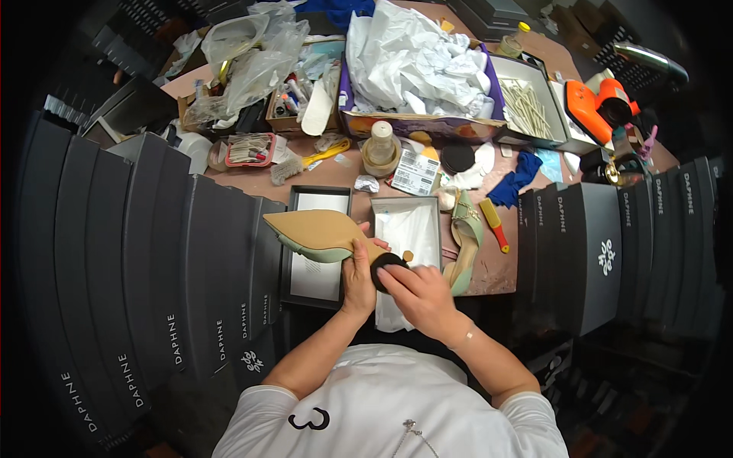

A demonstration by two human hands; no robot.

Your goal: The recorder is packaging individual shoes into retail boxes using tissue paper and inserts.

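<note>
A pale green pointed shoe (317,231) is turned sole up over the open boxes, its tan sole showing and its toe pointing left. My left hand (359,278) is wrapped round its middle. In my right hand (421,301) is a round black pad (386,265), pressed against the sole near the heel end. The matching green shoe (468,233), with an ornament on its upper, lies just right of my hands. Below the held shoe are a shoe box with white paper (408,221) and a black-rimmed box part (319,200) with a white inside.
Black shoe boxes stand in rows at left (160,252) and right (595,252). Farther back are a purple carton of crumpled paper (420,126), a tray of cotton swabs (527,107), a glue bottle (381,149), a yellow-handled brush (324,155), a blue cloth (515,179) and a yellow-red file (495,225).
</note>
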